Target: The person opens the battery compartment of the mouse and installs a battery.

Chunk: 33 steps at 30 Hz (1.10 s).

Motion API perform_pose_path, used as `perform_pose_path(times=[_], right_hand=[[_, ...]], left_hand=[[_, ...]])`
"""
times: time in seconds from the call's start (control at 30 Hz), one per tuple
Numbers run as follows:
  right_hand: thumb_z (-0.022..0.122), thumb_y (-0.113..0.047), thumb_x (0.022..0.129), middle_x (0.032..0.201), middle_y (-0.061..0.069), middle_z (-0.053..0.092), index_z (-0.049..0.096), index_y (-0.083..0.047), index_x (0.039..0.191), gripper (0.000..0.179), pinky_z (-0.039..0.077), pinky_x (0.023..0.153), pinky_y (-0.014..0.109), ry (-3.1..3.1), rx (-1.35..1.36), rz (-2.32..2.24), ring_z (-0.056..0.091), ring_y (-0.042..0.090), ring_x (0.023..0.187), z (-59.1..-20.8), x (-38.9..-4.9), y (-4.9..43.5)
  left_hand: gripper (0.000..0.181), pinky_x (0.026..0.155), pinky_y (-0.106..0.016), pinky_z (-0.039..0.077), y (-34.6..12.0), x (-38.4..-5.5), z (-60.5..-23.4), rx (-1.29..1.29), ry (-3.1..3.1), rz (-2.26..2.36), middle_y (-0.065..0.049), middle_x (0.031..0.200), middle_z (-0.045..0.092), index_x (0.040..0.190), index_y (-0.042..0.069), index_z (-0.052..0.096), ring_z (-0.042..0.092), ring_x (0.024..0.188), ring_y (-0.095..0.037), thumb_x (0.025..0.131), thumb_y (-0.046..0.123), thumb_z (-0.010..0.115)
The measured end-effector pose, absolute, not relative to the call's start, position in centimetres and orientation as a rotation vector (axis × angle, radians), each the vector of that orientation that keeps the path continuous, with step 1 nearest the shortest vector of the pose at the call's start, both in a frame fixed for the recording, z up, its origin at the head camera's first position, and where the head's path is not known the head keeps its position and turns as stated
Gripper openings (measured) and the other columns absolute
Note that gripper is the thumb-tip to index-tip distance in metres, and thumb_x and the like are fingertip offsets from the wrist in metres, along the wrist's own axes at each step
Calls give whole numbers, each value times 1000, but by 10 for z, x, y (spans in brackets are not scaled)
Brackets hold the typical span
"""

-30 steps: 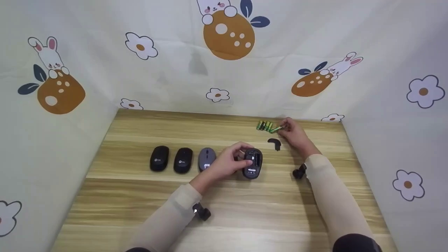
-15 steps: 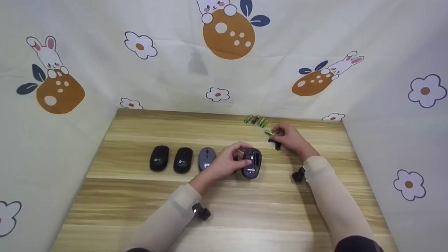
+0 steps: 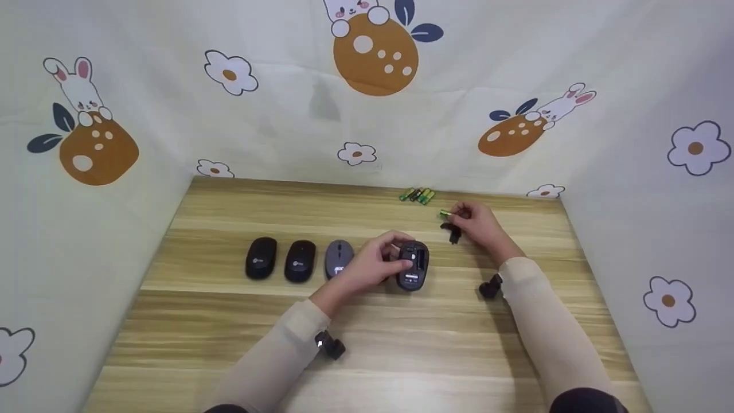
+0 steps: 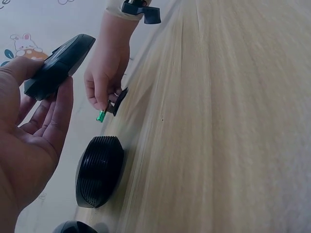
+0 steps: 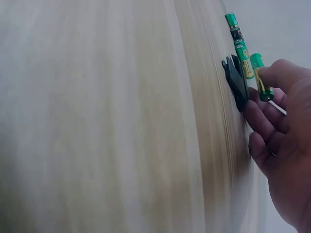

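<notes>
We see a stripy wooden worktop [image 3: 436,350]. Behind the worktop we spot a pale cloth [image 3: 275,109] with bunnies [image 3: 559,109] on orange fruits [image 3: 375,71] and white flowers [image 3: 230,73]. Left of the worktop there's another bunny [image 3: 85,94]. Right of the worktop we find two big flowers [image 3: 697,148].

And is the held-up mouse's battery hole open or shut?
Open: the head view shows the battery hole dark and uncovered on the underside of the mouse.

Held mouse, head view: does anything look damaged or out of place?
No damage stands out. The mouse in the left hand has its battery slot uncovered, and a loose black piece, probably its cover, sits beside the right hand.
</notes>
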State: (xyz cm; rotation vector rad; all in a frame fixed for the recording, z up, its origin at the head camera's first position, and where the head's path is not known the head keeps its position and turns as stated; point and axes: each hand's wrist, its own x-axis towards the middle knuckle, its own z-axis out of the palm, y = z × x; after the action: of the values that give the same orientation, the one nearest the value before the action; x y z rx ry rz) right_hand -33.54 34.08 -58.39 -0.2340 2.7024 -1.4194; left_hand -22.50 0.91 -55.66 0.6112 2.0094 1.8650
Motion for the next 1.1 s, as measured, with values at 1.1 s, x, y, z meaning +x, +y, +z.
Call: perform_pose_path(times=[1.1], right_hand=[[79,1,100,112,21,78,75,8,129,29,60,87,21,2490,-469,-1822,73,10,96,-531,-289,310]], left_hand=[[46,63,-27,54,10,-225,-553,598,2027,1875,-5,102,74,141,13,69,67,90,-16,98,12,85]])
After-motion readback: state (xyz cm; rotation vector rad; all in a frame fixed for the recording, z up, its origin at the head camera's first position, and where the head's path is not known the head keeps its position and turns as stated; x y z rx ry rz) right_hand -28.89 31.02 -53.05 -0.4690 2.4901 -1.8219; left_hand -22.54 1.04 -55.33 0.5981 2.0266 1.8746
